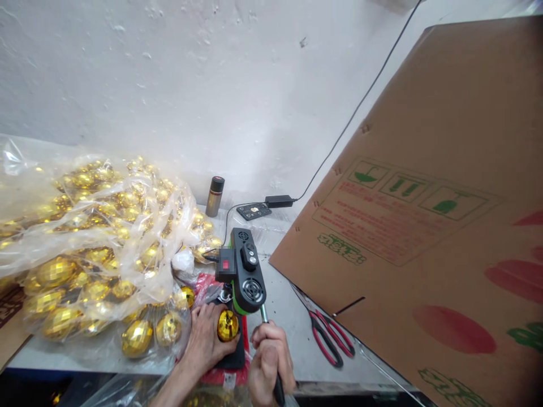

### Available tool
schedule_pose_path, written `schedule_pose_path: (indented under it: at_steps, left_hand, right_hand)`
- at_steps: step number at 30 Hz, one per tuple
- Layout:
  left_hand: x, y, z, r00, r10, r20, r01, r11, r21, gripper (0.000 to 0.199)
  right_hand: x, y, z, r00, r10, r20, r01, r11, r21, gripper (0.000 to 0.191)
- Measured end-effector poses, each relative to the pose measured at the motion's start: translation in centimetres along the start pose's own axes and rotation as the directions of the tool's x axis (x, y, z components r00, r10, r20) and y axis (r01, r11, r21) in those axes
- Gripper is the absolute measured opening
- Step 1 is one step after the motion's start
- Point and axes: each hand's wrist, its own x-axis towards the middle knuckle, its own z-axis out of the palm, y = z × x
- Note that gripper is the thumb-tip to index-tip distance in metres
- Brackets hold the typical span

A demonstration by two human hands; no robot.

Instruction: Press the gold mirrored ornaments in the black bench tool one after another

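Observation:
My left hand (206,339) reaches in from the bottom with its fingers curled round a gold mirrored ball (228,325). The ball sits over a black pad (237,357) on red plastic. Just to the right, my right hand (270,359) is closed round the black handle (279,391) of a tool with a metal shaft (264,312). The shaft's upper end is hidden beneath a black and green device (248,271) with round vents, so I cannot tell whether it joins it. A small black box (225,264) with a red button adjoins the device.
Clear plastic bags (163,243) of gold balls fill the left side. Red-handled scissors (328,339) lie on the right, against a big cardboard box (407,215). Behind stand a dark-capped bottle (215,196), a phone-like slab (253,211) and a power adapter (279,201) with its cord.

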Motion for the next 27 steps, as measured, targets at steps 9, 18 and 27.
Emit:
schedule_pose_path:
  at_steps: [9,18,27]
  left_hand:
    - [0.2,0.3,-0.2,0.999,-0.028,0.027,0.028,1.000,0.007,0.042]
    - [0.6,0.6,-0.8,0.997,-0.043,0.059,0.039,0.997,0.059,0.045]
    - [-6.8,-4.3,-1.9,0.991,0.130,0.036,-0.135,0.950,0.282,0.095]
  right_hand:
    - [-3.0,1.8,-0.6,0.993,0.011,0.114,-0.008,1.000,-0.027,0.033]
    - [2.9,-1.6,-1.3,0.973,0.118,0.198,-0.133,0.989,0.062,0.035]
    - [5.0,-3.1,-1.1,0.966,0.173,0.193,-0.193,0.977,0.094,0.031]
